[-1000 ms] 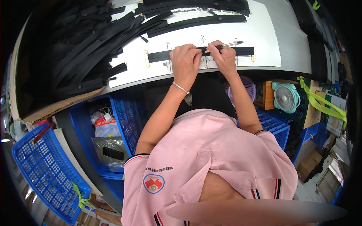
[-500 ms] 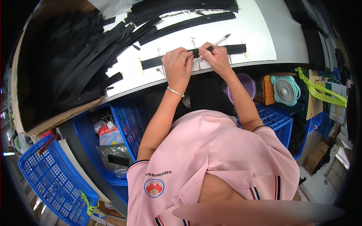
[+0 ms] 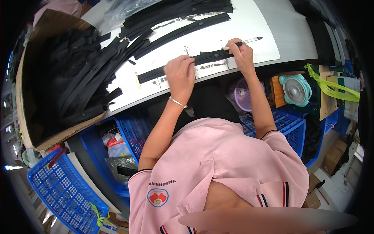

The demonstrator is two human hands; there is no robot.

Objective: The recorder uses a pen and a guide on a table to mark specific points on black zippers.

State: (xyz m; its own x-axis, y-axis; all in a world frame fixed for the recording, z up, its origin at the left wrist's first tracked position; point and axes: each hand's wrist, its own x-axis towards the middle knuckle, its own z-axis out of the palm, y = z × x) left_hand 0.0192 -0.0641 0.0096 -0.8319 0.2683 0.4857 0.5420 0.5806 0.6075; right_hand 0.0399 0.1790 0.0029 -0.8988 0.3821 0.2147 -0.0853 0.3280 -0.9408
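Observation:
A black fabric strip [image 3: 156, 73] lies slantwise across a white board [image 3: 257, 43] bearing dark pencil-like marks. A small round dark spot shows on the strip between my hands. My left hand [image 3: 180, 76], with a bracelet on its wrist, rests on the strip, its fingers curled and pressed together on it. My right hand [image 3: 243, 58] is closed around a pen [image 3: 251, 40] with a clear barrel, held at the strip's right part. That hand covers the strip's right end. The pen's rear end points right.
Loose black strips [image 3: 183, 29] lie farther back on the board. A cardboard box [image 3: 23, 117] full of black strips stands left. Below the table are blue crates [image 3: 288, 124], a purple basket [image 3: 237, 95] and a turquoise fan [image 3: 297, 89]. Another blue basket [image 3: 70, 191] sits lower left.
My right hand has moved right along the strip with the pen, away from my left hand. The pen now lies flatter. My left hand stays on the strip, and the view has shifted slightly.

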